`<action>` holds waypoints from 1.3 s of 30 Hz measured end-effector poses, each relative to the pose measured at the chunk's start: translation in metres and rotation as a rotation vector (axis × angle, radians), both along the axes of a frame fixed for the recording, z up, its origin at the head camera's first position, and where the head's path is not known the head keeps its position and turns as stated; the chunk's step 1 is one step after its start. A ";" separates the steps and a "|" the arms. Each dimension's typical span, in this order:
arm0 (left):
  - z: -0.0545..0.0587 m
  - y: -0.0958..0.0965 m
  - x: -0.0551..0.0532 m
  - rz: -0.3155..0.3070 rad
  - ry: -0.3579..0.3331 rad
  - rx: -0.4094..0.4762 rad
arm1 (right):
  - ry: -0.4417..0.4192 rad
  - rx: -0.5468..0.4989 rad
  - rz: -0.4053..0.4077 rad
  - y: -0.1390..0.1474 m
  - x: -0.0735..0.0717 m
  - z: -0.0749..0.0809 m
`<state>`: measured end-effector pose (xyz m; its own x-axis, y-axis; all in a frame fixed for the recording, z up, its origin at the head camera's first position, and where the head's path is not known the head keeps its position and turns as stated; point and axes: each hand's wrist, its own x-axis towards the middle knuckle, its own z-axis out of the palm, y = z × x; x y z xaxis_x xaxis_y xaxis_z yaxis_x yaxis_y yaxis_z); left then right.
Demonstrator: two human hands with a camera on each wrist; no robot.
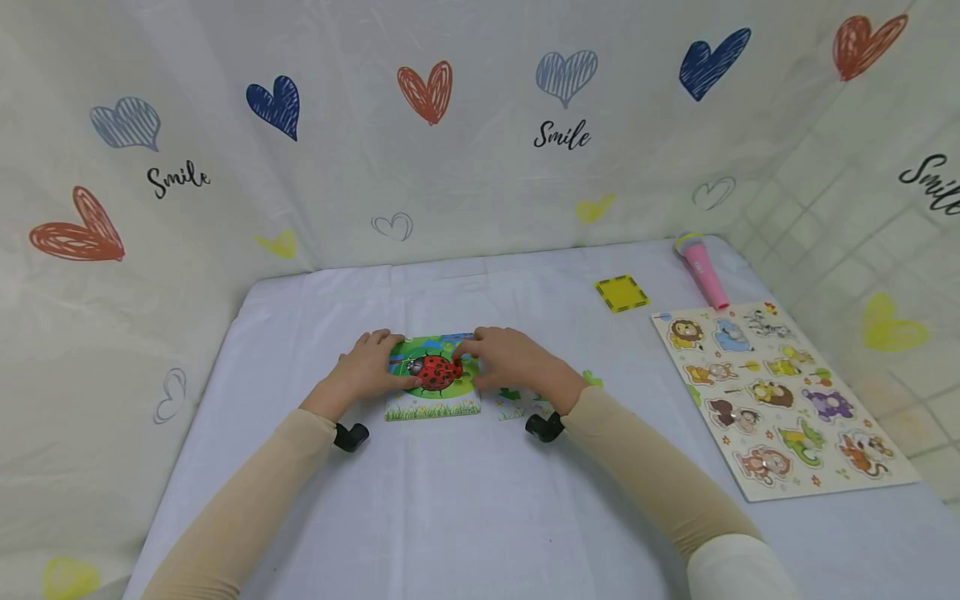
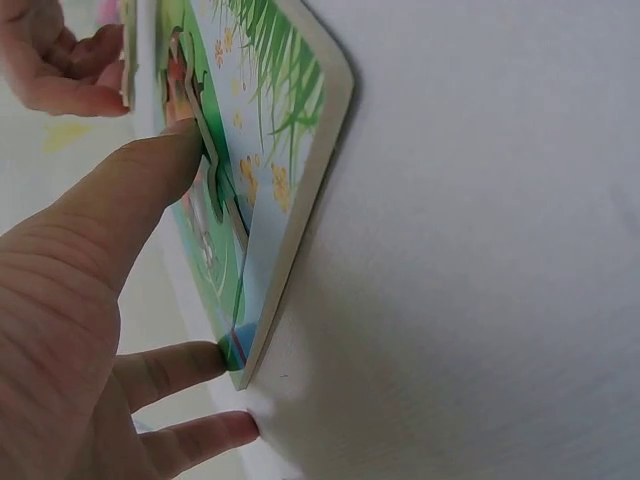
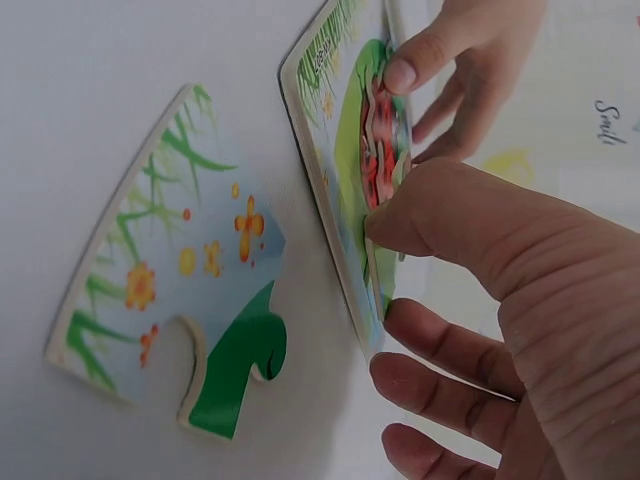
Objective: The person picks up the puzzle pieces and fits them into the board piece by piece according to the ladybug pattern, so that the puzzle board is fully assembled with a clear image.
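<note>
thumb pressing, fingers spread, the left hand (image 1: 366, 368) likely steadies the ladybug puzzle (image 1: 433, 373) at center frame. the right hand (image 1: 513, 358) pinches a puzzle piece (image 2: 129, 30) over its right side, seemingly for close alignment.

The ladybug (image 1: 435, 374) is red with black spots, its puzzle board (image 1: 432, 412) green and blue with grass blades. A loose puzzle piece (image 3: 165, 262) shows pale blue, orange flowers and deep green. The microphone (image 1: 706, 275) is pink, the small square (image 1: 622, 293) yellow with dark dashes, the left sleeve (image 1: 247, 500) beige, the wall cloth (image 1: 337, 183) white with red, navy, light-blue and yellow hearts
</note>
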<state>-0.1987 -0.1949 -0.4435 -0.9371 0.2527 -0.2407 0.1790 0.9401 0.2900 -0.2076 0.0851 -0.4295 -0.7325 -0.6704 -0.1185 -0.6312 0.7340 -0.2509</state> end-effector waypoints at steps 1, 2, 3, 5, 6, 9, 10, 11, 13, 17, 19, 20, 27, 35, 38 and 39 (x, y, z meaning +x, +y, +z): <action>0.000 0.000 0.000 0.000 -0.001 0.001 | -0.004 0.001 0.000 -0.001 0.000 0.000; 0.000 0.000 0.000 0.000 -0.002 0.002 | -0.003 0.006 0.001 -0.003 0.001 0.001; 0.000 0.000 0.000 0.000 -0.003 0.002 | -0.004 0.007 0.004 -0.004 0.001 0.001; 0.001 0.000 0.000 0.001 -0.006 0.002 | -0.003 0.011 0.011 -0.007 0.001 0.000; 0.001 0.000 0.000 0.001 -0.008 0.001 | 0.001 0.014 0.015 -0.008 0.001 0.000; 0.002 0.001 0.001 0.003 -0.013 -0.002 | 0.013 0.029 0.032 -0.012 0.000 -0.003; 0.003 0.001 0.001 0.005 -0.016 -0.002 | 0.020 0.037 0.037 -0.012 -0.001 -0.004; 0.003 0.001 0.001 0.006 -0.019 -0.002 | 0.025 0.045 0.042 -0.013 -0.001 -0.005; 0.004 0.002 0.002 0.009 -0.022 0.000 | 0.040 0.063 0.052 -0.015 -0.002 -0.006; 0.004 0.002 0.002 0.008 -0.024 0.002 | 0.046 0.078 0.056 -0.017 -0.003 -0.007; 0.004 0.001 0.002 0.006 -0.022 0.002 | 0.036 0.077 0.053 -0.018 -0.003 -0.007; 0.004 0.001 0.002 0.006 -0.021 0.002 | 0.029 0.075 0.050 -0.018 -0.003 -0.007; 0.003 0.001 0.002 0.007 -0.026 0.017 | -0.004 0.057 0.022 -0.019 0.000 -0.007; 0.002 0.000 0.001 0.009 -0.027 0.009 | -0.013 0.005 0.011 -0.019 0.006 -0.007; 0.002 0.000 0.001 0.008 -0.027 0.010 | 0.005 0.012 0.022 -0.018 0.008 -0.007; 0.002 0.000 0.001 0.006 -0.026 0.010 | 0.012 0.013 0.028 -0.017 0.009 -0.008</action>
<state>-0.1978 -0.1947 -0.4416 -0.9319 0.2498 -0.2629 0.1658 0.9382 0.3038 -0.1990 0.0679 -0.4371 -0.7148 -0.6892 -0.1187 -0.6544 0.7190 -0.2341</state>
